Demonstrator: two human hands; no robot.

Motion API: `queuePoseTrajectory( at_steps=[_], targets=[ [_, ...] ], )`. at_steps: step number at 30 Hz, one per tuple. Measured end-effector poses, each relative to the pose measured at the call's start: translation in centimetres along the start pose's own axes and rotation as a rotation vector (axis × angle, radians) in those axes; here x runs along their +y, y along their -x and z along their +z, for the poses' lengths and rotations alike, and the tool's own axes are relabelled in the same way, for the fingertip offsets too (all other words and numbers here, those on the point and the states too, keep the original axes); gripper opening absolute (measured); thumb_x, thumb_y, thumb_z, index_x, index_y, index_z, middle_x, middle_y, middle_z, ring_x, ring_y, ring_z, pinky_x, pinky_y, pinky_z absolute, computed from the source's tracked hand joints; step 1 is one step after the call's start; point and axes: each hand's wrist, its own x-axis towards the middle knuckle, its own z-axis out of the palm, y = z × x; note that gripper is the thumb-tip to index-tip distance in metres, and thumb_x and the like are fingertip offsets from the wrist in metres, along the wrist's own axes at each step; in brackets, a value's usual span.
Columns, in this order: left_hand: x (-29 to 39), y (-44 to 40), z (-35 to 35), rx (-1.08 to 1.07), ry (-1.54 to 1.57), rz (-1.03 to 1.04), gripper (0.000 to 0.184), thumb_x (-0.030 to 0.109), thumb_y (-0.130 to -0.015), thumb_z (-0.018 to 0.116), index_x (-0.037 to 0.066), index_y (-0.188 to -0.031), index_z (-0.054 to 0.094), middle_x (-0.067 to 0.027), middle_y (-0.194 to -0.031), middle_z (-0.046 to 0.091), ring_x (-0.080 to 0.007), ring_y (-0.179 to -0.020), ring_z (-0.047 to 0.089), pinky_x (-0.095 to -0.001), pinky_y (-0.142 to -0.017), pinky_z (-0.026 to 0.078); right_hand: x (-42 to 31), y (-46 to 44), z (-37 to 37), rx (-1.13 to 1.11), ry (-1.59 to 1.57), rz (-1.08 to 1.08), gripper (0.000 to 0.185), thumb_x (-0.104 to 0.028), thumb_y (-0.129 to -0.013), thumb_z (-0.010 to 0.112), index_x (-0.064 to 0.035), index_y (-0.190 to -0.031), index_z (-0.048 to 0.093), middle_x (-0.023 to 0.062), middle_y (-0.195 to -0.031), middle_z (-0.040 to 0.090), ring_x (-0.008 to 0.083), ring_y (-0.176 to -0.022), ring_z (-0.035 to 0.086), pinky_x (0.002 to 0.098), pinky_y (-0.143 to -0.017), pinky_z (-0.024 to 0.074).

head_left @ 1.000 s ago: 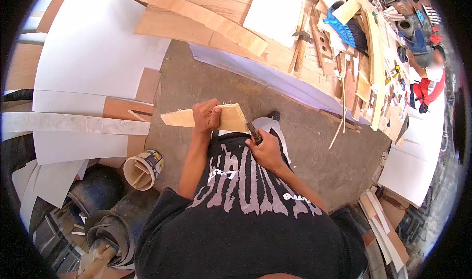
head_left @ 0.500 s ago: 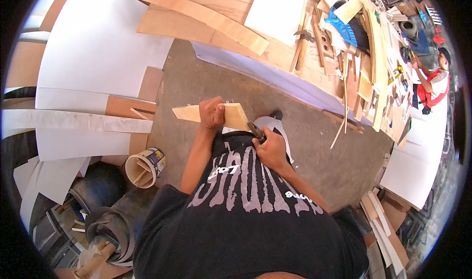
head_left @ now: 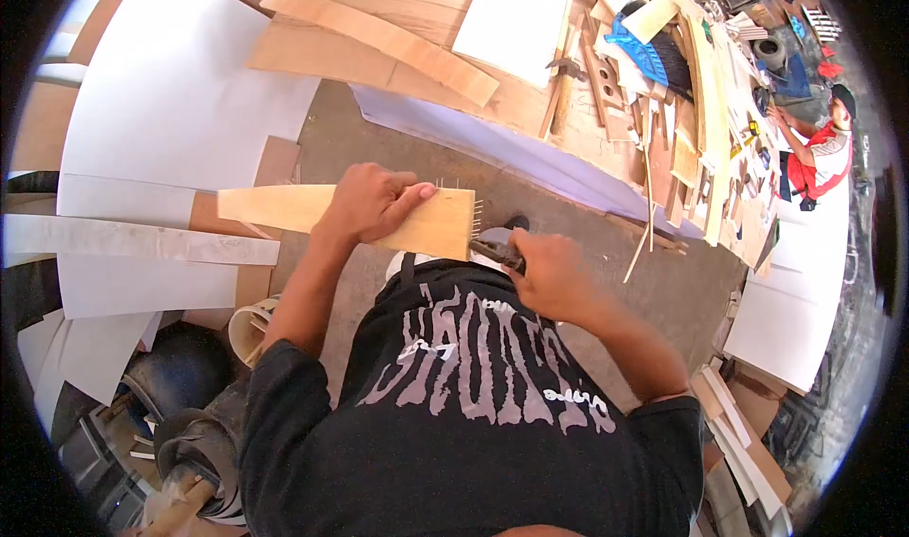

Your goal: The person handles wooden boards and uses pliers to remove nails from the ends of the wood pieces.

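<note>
My left hand (head_left: 374, 205) grips a tapered wooden board (head_left: 437, 224) across its top edge, in front of my body. Thin nails (head_left: 477, 219) stick out of the board's right end, and a few more rise from its top edge beside my fingers. Closed around the handles of dark metal pliers (head_left: 494, 247), my right hand (head_left: 549, 270) is slightly blurred. The pliers' jaws are at the lower right corner of the board, close to the lowest nails; whether they grip one I cannot tell.
Ahead, a workbench (head_left: 398, 68) carries boards, a hammer (head_left: 565, 68), offcuts and a blue brush-like item (head_left: 636, 52). White panels (head_left: 180, 73) lie at left. A bucket (head_left: 248, 327) stands by my left elbow. Another person (head_left: 822, 153) is at the far right.
The board has moved left and turned so its nailed end faces right. My right hand and the pliers have shifted slightly right, staying beside that end.
</note>
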Motion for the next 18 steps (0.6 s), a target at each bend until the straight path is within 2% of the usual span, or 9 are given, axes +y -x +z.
queuePoseTrajectory(
  at_steps=[5,7,10,12,14,16,17,18],
  targets=[
    [3.8,0.5,-2.6,-0.131,-0.060,-0.075,0.059,0.053,-0.103,0.047,0.007,-0.073,0.071,-0.0205,-0.060,0.060,-0.0417,-0.062,0.061,-0.0486,-0.059,0.047,-1.5,1.9,-3.7,-0.066,0.138,-0.005,0.024,-0.020,-0.089,0.070,-0.0022,-0.097,0.056,0.0234,-0.080,0.065,0.0469,-0.081,0.063,0.0549,-0.070,0.0479],
    [4.8,1.3,-2.6,-0.177,-0.032,-0.091,0.060,0.053,-0.103,0.047,0.007,-0.075,0.072,-0.0206,-0.061,0.060,-0.0415,-0.062,0.062,-0.0484,-0.059,0.047,-1.7,2.8,-4.5,-0.200,0.248,-0.012,0.022,-0.016,-0.087,0.069,-0.0017,-0.095,0.054,0.0229,-0.079,0.065,0.0469,-0.081,0.064,0.0553,-0.070,0.0485],
    [5.6,2.0,-1.9,-0.247,-0.017,-0.080,0.060,0.053,-0.103,0.047,0.006,-0.076,0.073,-0.0204,-0.061,0.061,-0.0409,-0.061,0.061,-0.0481,-0.060,0.047,-2.1,3.8,-5.8,-0.280,0.264,0.007,0.017,-0.011,-0.084,0.065,-0.0016,-0.092,0.053,0.0220,-0.079,0.065,0.0464,-0.079,0.064,0.0558,-0.069,0.0494],
    [5.7,2.6,-0.6,-0.228,0.063,-0.143,0.058,0.051,-0.104,0.047,0.006,-0.076,0.072,-0.0206,-0.062,0.061,-0.0405,-0.060,0.061,-0.0477,-0.059,0.047,-2.6,4.7,-6.3,-0.248,0.279,-0.007,0.016,-0.010,-0.083,0.063,-0.0015,-0.092,0.053,0.0220,-0.079,0.065,0.0462,-0.077,0.064,0.0559,-0.068,0.0497],
    [4.6,3.1,1.9,-0.206,0.100,-0.097,0.054,0.047,-0.104,0.049,0.005,-0.077,0.072,-0.0207,-0.062,0.060,-0.0401,-0.058,0.060,-0.0466,-0.058,0.046,-2.5,5.1,-6.4,-0.216,0.299,-0.020,0.014,-0.008,-0.081,0.061,-0.0014,-0.091,0.053,0.0220,-0.078,0.065,0.0460,-0.076,0.064,0.0560,-0.068,0.0500],
    [4.5,2.8,4.0,-0.029,0.270,-0.057,0.052,0.043,-0.103,0.051,0.004,-0.075,0.070,-0.0214,-0.062,0.059,-0.0403,-0.057,0.059,-0.0457,-0.056,0.045,-2.3,5.3,-6.5,-0.122,0.358,-0.046,0.011,-0.008,-0.082,0.057,-0.0017,-0.090,0.053,0.0221,-0.076,0.064,0.0459,-0.073,0.065,0.0559,-0.066,0.0505],
    [4.1,2.7,5.0,0.012,0.313,-0.044,0.050,0.041,-0.102,0.052,0.003,-0.070,0.063,-0.0206,-0.060,0.054,-0.0399,-0.054,0.057,-0.0446,-0.052,0.042,-2.0,5.4,-6.5,-0.113,0.357,-0.034,0.011,-0.008,-0.082,0.057,-0.0017,-0.090,0.053,0.0221,-0.076,0.064,0.0459,-0.073,0.065,0.0559,-0.066,0.0505],
    [3.5,2.1,6.1,0.011,0.312,-0.027,0.050,0.041,-0.102,0.052,0.003,-0.070,0.063,-0.0206,-0.060,0.054,-0.0399,-0.054,0.057,-0.0446,-0.052,0.042,-1.5,5.1,-6.5,-0.139,0.363,-0.030,0.012,-0.009,-0.083,0.059,-0.0011,-0.091,0.054,0.0230,-0.077,0.065,0.0461,-0.074,0.065,0.0558,-0.067,0.0507]
  ],
)
